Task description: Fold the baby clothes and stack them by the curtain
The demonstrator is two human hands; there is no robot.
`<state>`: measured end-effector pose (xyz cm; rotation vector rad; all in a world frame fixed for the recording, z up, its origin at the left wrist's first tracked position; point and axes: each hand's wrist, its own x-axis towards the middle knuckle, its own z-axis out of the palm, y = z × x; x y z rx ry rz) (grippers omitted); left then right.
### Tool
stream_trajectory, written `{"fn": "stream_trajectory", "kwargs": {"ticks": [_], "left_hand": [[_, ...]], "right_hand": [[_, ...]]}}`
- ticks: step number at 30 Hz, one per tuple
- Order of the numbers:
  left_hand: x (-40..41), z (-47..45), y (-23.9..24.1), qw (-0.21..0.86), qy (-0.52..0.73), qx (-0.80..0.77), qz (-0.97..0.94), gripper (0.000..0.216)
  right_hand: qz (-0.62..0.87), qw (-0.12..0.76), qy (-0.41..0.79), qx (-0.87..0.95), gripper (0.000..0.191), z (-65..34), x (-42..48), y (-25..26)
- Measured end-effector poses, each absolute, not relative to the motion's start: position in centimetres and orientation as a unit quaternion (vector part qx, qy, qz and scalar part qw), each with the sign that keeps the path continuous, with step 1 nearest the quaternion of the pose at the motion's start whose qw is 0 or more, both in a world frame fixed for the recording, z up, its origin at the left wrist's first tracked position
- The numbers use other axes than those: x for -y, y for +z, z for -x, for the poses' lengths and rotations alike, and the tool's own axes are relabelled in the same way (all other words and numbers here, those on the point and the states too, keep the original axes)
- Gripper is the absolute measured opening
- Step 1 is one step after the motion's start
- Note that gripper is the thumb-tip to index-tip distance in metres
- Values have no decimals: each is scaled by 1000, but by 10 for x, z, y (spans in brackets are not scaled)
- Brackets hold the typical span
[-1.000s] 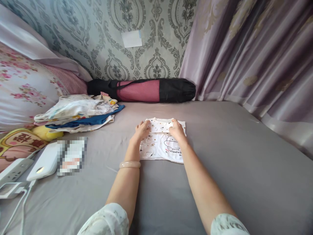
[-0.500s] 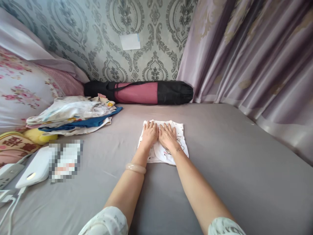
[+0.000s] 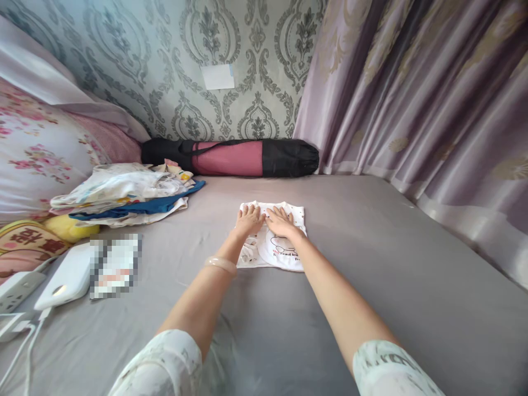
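A small white folded garment [image 3: 276, 254] with a cartoon print lies on the grey bed sheet [image 3: 371, 286] in front of me. My left hand [image 3: 249, 220] rests flat on its upper left part, fingers stretched out. My right hand [image 3: 279, 221] lies flat beside it on the upper middle, fingers spread. The two hands almost touch. A pale bangle [image 3: 220, 265] circles my left wrist.
A heap of clothes [image 3: 124, 192] lies at the left. A black and pink rolled bag [image 3: 231, 158] runs along the patterned wall. Floral pillows [image 3: 37, 154], a white power bank [image 3: 68, 278] and a power strip [image 3: 16, 289] sit far left. Purple curtains [image 3: 412, 110] hang at right.
A second ago both hands gripped the garment's far edge. They folded it toward me and now lie flat on it, pressing it down.
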<state>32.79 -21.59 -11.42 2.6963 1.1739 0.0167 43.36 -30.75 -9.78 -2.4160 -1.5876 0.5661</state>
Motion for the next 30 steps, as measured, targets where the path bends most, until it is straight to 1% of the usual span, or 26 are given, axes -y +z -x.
{"fn": "stream_trajectory", "kwargs": {"ticks": [2,4,6,12,15,18,20,22,25,30], "left_hand": [[210,-324,-109,86,28,-385,-919,57],[205,-320,-109,51,56,-378,-923,57],[202,-316,-115,31,58,-369,-927,60],[197,-312,-133,42,34,-365,-929,69],[195,-314,-129,48,17,-369,-928,70],[197,-316,-120,44,2,-366,-929,69],[201,-315,-114,17,25,-328,-944,65],[207,-312,-111,-4,42,-252,-967,59],[212,-308,-114,23,9,-180,-983,57],[205,-306,-125,75,-7,-181,-981,61]], "right_hand": [[818,107,176,537,60,-443,310,-92],[836,110,118,525,62,-450,313,-92],[849,96,82,513,65,-455,316,-98],[856,77,52,508,64,-455,317,-119],[858,72,50,507,64,-456,315,-119],[854,69,89,509,65,-461,315,-113],[842,75,110,523,64,-463,319,-107],[818,75,109,560,61,-463,325,-103],[779,62,94,617,59,-459,335,-104],[778,57,90,620,61,-454,339,-111]]}}
